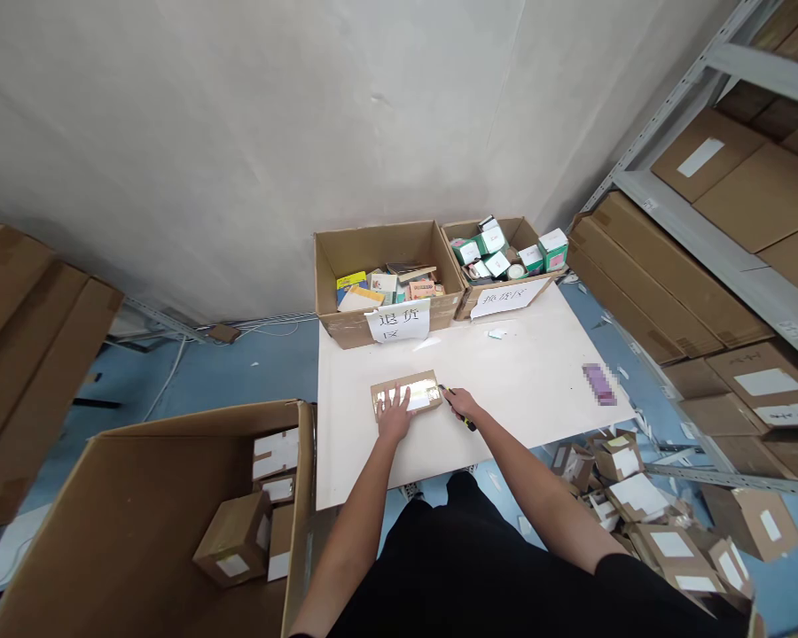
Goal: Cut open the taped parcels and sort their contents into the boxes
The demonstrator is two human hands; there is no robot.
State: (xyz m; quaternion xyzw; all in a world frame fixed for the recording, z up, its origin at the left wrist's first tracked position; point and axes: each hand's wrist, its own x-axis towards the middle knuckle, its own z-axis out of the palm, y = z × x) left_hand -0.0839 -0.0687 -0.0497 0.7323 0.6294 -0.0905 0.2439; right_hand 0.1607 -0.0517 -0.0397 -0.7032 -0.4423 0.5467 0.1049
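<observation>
A small cardboard box (421,388) with a pale label and shiny tape on top lies on the white table (505,372). My left hand (393,416) rests on the box's left part with its fingers spread, pressing it against the table. In my right hand (464,404) is a black-and-yellow utility knife (470,424), closed in the fingers. The knife's front end is at the right end of the box; whether the blade touches the cardboard is too small to tell.
Two open cartons, a left one (346,330) with small packets and a right one (465,307) with green-and-white boxes, stand at the table's back. A large carton (106,496) holds parcels at left. Opened boxes (665,540) litter the floor at right, below a loaded shelf (738,239).
</observation>
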